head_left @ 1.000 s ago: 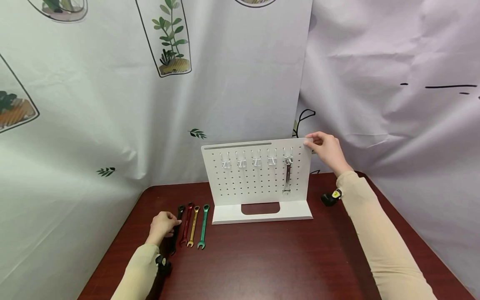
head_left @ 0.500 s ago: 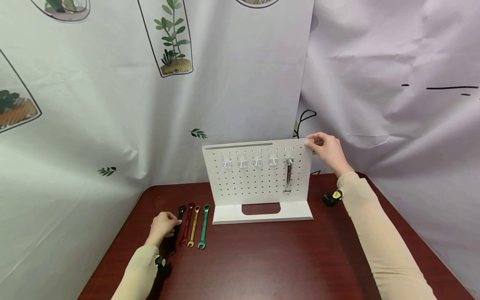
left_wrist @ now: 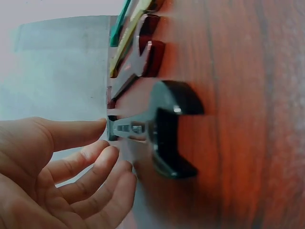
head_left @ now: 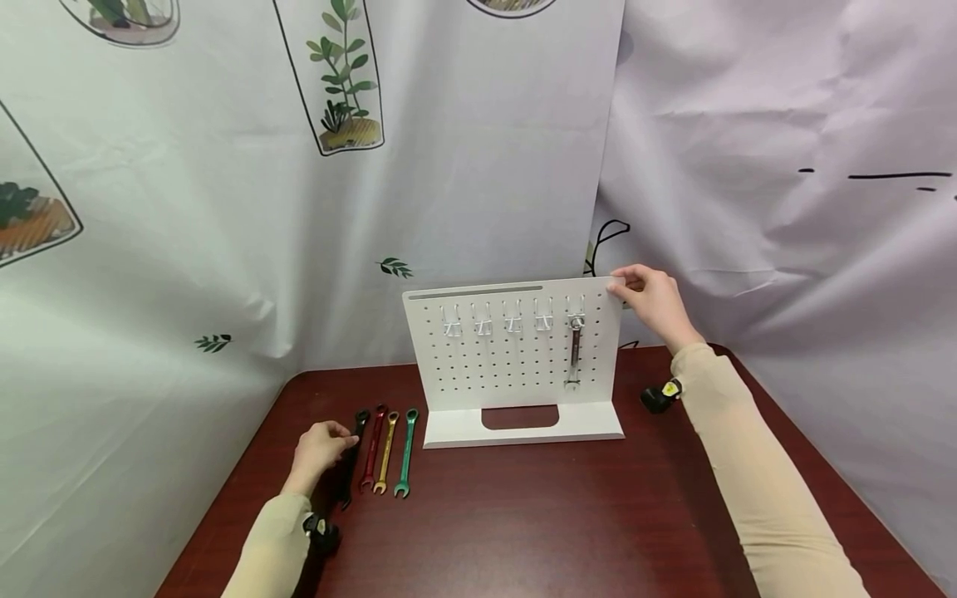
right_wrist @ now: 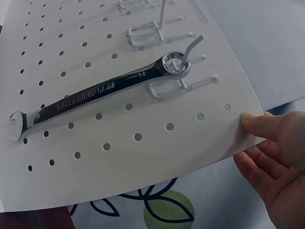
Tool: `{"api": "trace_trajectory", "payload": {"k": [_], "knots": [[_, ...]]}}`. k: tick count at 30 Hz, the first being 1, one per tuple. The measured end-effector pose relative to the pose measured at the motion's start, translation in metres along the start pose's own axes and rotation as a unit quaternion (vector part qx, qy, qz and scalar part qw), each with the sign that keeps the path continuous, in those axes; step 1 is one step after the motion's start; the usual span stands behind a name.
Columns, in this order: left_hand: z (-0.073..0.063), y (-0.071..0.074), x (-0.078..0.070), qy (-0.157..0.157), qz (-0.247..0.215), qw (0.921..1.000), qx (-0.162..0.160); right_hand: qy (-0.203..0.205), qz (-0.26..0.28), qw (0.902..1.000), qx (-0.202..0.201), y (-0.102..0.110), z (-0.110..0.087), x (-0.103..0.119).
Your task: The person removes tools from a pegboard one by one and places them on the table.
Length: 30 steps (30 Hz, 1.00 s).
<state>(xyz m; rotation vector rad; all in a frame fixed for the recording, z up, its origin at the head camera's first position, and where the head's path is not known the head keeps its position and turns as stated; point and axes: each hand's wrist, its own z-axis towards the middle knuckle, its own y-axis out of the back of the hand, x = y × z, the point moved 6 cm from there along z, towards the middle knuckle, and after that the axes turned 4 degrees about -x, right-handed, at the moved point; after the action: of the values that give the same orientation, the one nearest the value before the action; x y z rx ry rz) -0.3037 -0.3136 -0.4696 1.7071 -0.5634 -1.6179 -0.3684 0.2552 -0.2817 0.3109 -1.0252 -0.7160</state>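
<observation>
In the head view, a black wrench (head_left: 350, 469) lies on the table at the left. My left hand (head_left: 321, 451) is beside it, fingertips close to its shaft. The left wrist view shows thumb and loosely bent fingers with a gap between them, not closed round the wrench; whether they touch it I cannot tell. To its right lie a red wrench (head_left: 372, 448), a yellow wrench (head_left: 385, 453) and a green wrench (head_left: 406, 453). My right hand (head_left: 656, 301) pinches the top right corner of a white pegboard (head_left: 516, 361). A silver wrench (right_wrist: 102, 93) hangs by its ring end from the rightmost hook.
Several white wire hooks (head_left: 483, 322) line the upper part of the pegboard, to the left of the silver wrench. The pegboard stands on its flat base (head_left: 452, 428) on the dark red table (head_left: 523, 515). A printed cloth (head_left: 478, 166) hangs behind.
My left hand has drawn slightly left, away from the black wrench. The right hand and pegboard have stayed in place, and the wrenches lie as before.
</observation>
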Motion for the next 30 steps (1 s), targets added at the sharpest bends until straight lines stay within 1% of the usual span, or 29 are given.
{"api": "trace_trajectory", "payload": {"k": [3,5,10,15,18,24,30], "knots": [[0.002,0.003,-0.005,-0.022,0.025,0.9994,-0.012,-0.001,0.002,1.0000,-0.001,0.000,0.000,-0.001],[0.004,0.005,-0.010,-0.036,0.029,0.9988,-0.017,-0.001,0.003,1.0000,0.001,0.000,0.000,-0.001],[0.007,0.002,-0.029,-0.061,0.013,0.9979,-0.015,-0.001,0.004,1.0000,0.003,0.000,0.000,0.000],[0.010,-0.008,-0.048,-0.084,-0.016,0.9964,-0.005,-0.003,0.004,1.0000,0.004,0.000,0.000,0.000],[0.012,-0.015,-0.060,-0.096,-0.042,0.9945,0.001,-0.004,0.004,1.0000,0.005,0.000,0.000,0.000],[0.015,-0.030,-0.088,-0.109,-0.091,0.9897,0.019,-0.002,0.004,1.0000,0.002,0.000,0.000,0.000],[0.018,-0.046,-0.119,-0.124,-0.109,0.9859,0.026,-0.003,0.005,1.0000,0.004,0.000,-0.001,0.000]]}}
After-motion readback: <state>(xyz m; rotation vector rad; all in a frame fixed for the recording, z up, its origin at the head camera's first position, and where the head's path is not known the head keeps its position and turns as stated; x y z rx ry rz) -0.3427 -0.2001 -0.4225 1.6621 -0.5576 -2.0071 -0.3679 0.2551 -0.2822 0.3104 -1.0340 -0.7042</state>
